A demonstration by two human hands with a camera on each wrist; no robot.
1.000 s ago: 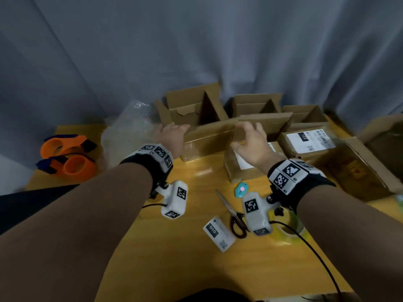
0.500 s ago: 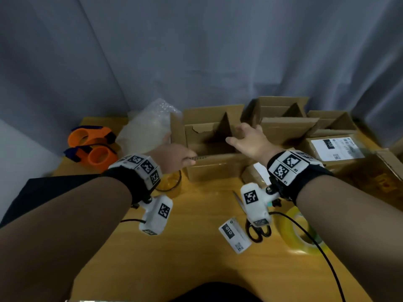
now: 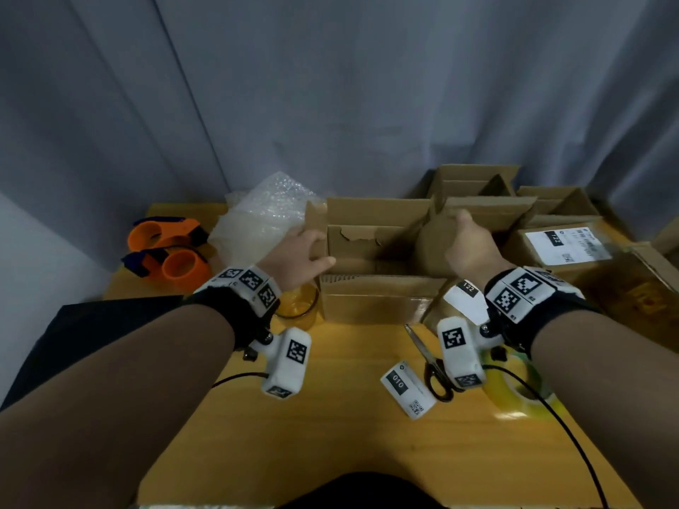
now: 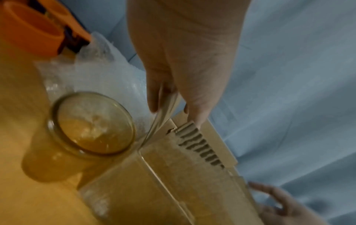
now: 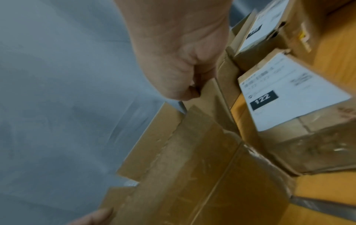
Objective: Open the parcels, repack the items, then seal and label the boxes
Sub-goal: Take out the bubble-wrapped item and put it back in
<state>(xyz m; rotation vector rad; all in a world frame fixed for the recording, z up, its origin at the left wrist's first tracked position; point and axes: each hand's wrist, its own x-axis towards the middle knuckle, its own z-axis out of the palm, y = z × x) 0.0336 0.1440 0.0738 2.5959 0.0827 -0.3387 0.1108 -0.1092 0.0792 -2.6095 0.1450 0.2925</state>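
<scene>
Open carton (image 3: pixel 371 247) sits at 12 o'clock on the worktop (image 3: pixel 330 427). Your left hand (image 3: pixel 299 257) pinches its left flap, your right hand (image 3: pixel 468 244) grips the right; likely spreading them for repacking.

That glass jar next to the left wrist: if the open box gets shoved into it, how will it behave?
The glass jar looks breakable, so a hard knock is risky. It stands upright and open-topped, touching the corner of the open box, so a push there may tip or slide it on the smooth table. Lying down, its round body would probably roll.
</scene>
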